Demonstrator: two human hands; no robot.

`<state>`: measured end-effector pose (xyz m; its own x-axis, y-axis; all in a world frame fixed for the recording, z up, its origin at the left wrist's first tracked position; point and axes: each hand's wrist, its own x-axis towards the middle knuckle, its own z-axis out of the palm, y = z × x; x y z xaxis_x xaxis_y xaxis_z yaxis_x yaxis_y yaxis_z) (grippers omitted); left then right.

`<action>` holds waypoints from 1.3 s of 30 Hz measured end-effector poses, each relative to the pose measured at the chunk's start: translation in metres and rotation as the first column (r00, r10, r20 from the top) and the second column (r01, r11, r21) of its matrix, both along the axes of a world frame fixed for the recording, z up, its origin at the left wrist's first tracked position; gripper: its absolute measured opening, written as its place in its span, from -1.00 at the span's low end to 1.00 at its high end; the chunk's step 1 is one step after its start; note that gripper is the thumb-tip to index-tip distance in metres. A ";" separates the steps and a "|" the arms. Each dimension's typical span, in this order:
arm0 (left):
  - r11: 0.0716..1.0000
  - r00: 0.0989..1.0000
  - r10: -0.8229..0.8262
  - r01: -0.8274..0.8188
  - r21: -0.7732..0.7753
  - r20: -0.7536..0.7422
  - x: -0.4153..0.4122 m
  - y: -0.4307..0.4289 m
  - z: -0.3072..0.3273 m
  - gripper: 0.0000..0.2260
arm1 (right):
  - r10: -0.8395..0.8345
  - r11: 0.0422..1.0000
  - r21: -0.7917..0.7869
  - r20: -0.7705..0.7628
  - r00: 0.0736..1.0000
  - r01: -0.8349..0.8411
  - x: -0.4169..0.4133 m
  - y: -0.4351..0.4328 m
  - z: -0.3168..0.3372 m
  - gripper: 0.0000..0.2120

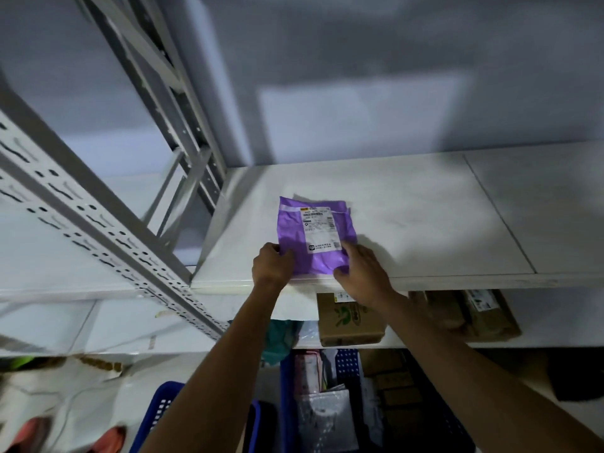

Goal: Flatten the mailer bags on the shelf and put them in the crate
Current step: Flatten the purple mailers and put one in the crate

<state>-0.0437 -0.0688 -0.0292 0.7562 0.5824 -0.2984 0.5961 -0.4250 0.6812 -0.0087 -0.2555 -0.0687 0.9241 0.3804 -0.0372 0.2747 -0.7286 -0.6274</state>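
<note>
A purple mailer bag (313, 235) with a white shipping label lies on the white shelf (425, 223), near its front edge. My left hand (273, 264) grips the bag's near left corner. My right hand (361, 268) holds its near right corner, fingers curled over the plastic. Below the shelves a blue crate (330, 400) stands on the floor, holding several packed parcels.
A grey slotted metal upright (108, 237) rises at the left of the shelf. On the lower shelf lie a cardboard box (349, 322), a brown parcel (474, 315) and teal cloth (281, 338). A second blue basket (163, 410) sits on the floor at the left.
</note>
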 end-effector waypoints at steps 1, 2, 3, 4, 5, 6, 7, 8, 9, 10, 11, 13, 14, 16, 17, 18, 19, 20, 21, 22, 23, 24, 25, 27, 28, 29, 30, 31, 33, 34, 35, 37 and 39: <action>1.000 1.000 0.019 -0.019 0.019 -0.003 -0.004 0.013 0.000 -0.67 | 0.018 1.000 0.006 -0.008 1.000 -0.018 -0.003 0.012 0.002 -0.40; 0.999 0.999 0.032 -0.032 0.037 -0.007 -0.007 0.022 -0.001 -0.68 | 0.034 0.999 0.016 -0.021 0.999 -0.034 -0.005 0.021 0.002 -0.42; 0.998 0.999 0.043 -0.042 0.057 -0.015 -0.010 0.033 -0.001 -0.69 | 0.055 0.998 0.022 -0.038 0.998 -0.055 -0.007 0.032 0.004 -0.43; 0.996 0.999 0.042 -0.040 0.082 -0.021 -0.013 0.040 -0.002 -0.69 | 0.072 0.997 0.027 -0.056 0.996 -0.070 -0.008 0.038 0.005 -0.43; 0.993 0.999 0.041 -0.038 0.116 -0.026 -0.016 0.046 -0.002 -0.70 | 0.086 0.996 0.033 -0.077 0.993 -0.083 -0.009 0.044 0.005 -0.43; 0.987 0.999 0.036 -0.031 0.159 -0.027 -0.019 0.051 -0.002 -0.72 | 0.092 0.995 0.050 -0.098 0.991 -0.088 -0.010 0.049 0.006 -0.43; 0.978 1.000 0.020 -0.016 0.206 -0.021 -0.021 0.053 -0.002 -0.74 | 0.087 0.994 0.072 -0.116 0.989 -0.079 -0.009 0.051 0.007 -0.44; 0.970 1.000 0.001 0.000 0.244 -0.006 -0.022 0.054 -0.002 -0.77 | 0.075 0.993 0.095 -0.129 0.989 -0.063 -0.009 0.054 0.007 -0.46; 0.964 1.000 -0.018 0.013 0.265 0.015 -0.022 0.053 0.000 -0.80 | 0.054 0.992 0.124 -0.145 0.988 -0.036 -0.008 0.054 0.009 -0.48; 0.965 0.998 -0.036 0.023 0.262 0.046 -0.021 0.051 0.000 -0.81 | 0.029 0.987 0.160 -0.166 0.986 -0.002 -0.007 0.054 0.011 -0.50; 0.973 0.995 -0.051 0.030 0.230 0.085 -0.020 0.046 0.001 -0.81 | 0.007 0.980 0.195 -0.192 0.981 0.031 -0.005 0.052 0.014 -0.51; 0.991 0.985 -0.059 0.038 0.129 0.163 -0.015 0.034 0.006 -0.75 | -0.027 0.965 0.244 -0.271 0.962 0.096 0.000 0.047 0.022 -0.50; 0.996 0.979 -0.055 0.039 0.085 0.196 -0.013 0.028 0.008 -0.74 | -0.045 0.958 0.256 -0.311 0.949 0.129 0.003 0.043 0.025 -0.48; 0.999 0.969 -0.051 0.049 0.014 0.244 -0.006 0.013 0.011 -0.76 | -0.098 0.943 0.260 -0.376 0.922 0.206 0.009 0.032 0.031 -0.42; 0.998 0.963 -0.048 0.054 -0.016 0.264 -0.003 0.008 0.010 -0.77 | -0.125 0.935 0.257 -0.405 0.906 0.244 0.013 0.028 0.033 -0.40; 0.997 0.958 -0.045 0.062 -0.052 0.282 0.002 -0.001 0.010 -0.78 | -0.150 0.922 0.261 -0.436 0.887 0.285 0.017 0.020 0.032 -0.38; 0.993 0.953 -0.035 0.066 -0.095 0.301 0.005 -0.007 0.010 -0.77 | -0.165 0.907 0.272 -0.473 0.865 0.322 0.020 0.015 0.031 -0.38; 0.988 0.950 -0.027 0.072 -0.136 0.311 0.009 -0.013 0.009 -0.75 | -0.178 0.889 0.284 -0.507 0.843 0.359 0.023 0.009 0.030 -0.38; 0.981 0.949 -0.022 0.081 -0.178 0.313 0.013 -0.022 0.009 -0.72 | -0.189 0.876 0.291 -0.528 0.828 0.385 0.026 -0.001 0.030 -0.39; 0.972 0.952 -0.021 0.091 -0.215 0.305 0.016 -0.028 0.007 -0.70 | -0.191 0.870 0.296 -0.535 0.823 0.394 0.028 -0.008 0.030 -0.42; 0.964 0.956 -0.038 0.112 -0.239 0.292 0.019 -0.036 0.007 -0.69 | -0.197 0.871 0.291 -0.530 0.825 0.395 0.029 -0.017 0.029 -0.48; 0.960 0.959 -0.056 0.128 -0.248 0.278 0.021 -0.044 0.007 -0.68 | -0.206 0.874 0.285 -0.517 0.831 0.394 0.030 -0.025 0.027 -0.55; 0.961 0.962 -0.081 0.145 -0.237 0.261 0.022 -0.050 0.007 -0.67 | -0.211 0.871 0.289 -0.511 0.833 0.398 0.030 -0.032 0.027 -0.62; 0.963 0.966 -0.132 0.178 -0.204 0.222 0.022 -0.066 0.005 -0.65 | -0.212 0.873 0.289 -0.501 0.839 0.393 0.027 -0.045 0.027 -0.71; 0.960 0.966 -0.157 0.198 -0.198 0.203 0.022 -0.075 0.003 -0.65 | -0.222 0.896 0.251 -0.459 0.860 0.366 0.027 -0.052 0.028 -0.73; 0.958 0.965 -0.179 0.216 -0.190 0.191 0.021 -0.083 0.000 -0.67 | -0.231 0.930 0.184 -0.384 0.894 0.319 0.026 -0.058 0.030 -0.75; 0.959 0.964 -0.193 0.225 -0.172 0.186 0.021 -0.090 -0.004 -0.70 | -0.233 0.954 0.114 -0.293 0.927 0.276 0.025 -0.064 0.032 -0.78; 0.965 0.962 -0.203 0.228 -0.129 0.181 0.020 -0.098 -0.005 -0.74 | -0.226 0.969 0.054 -0.199 0.953 0.241 0.026 -0.071 0.033 -0.79; 0.974 0.962 -0.227 0.226 0.024 0.151 0.018 -0.110 -0.007 -0.78 | -0.190 0.982 -0.019 -0.027 0.981 0.189 0.027 -0.080 0.032 -0.80; 0.969 0.964 -0.232 0.218 0.113 0.131 0.016 -0.114 -0.008 -0.76 | -0.163 0.985 -0.038 0.059 0.985 0.166 0.028 -0.082 0.028 -0.78; 0.959 0.966 -0.232 0.208 0.192 0.115 0.013 -0.119 -0.008 -0.74 | -0.135 0.988 -0.062 0.132 0.982 0.144 0.029 -0.083 0.024 -0.74; 0.925 0.966 -0.241 0.199 0.325 0.094 0.007 -0.129 -0.010 -0.66 | -0.092 0.987 -0.110 0.211 0.973 0.117 0.032 -0.083 0.013 -0.65; 0.890 0.961 -0.260 0.202 0.409 0.092 0.001 -0.138 -0.018 -0.56 | -0.071 0.986 -0.132 0.248 0.966 0.106 0.035 -0.079 0.004 -0.59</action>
<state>-0.0431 -0.2069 -0.0471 0.9006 0.4331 0.0365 0.3590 -0.7886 0.4993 0.0266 -0.3346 -0.0648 0.9420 0.3034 0.1435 0.3354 -0.8341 -0.4378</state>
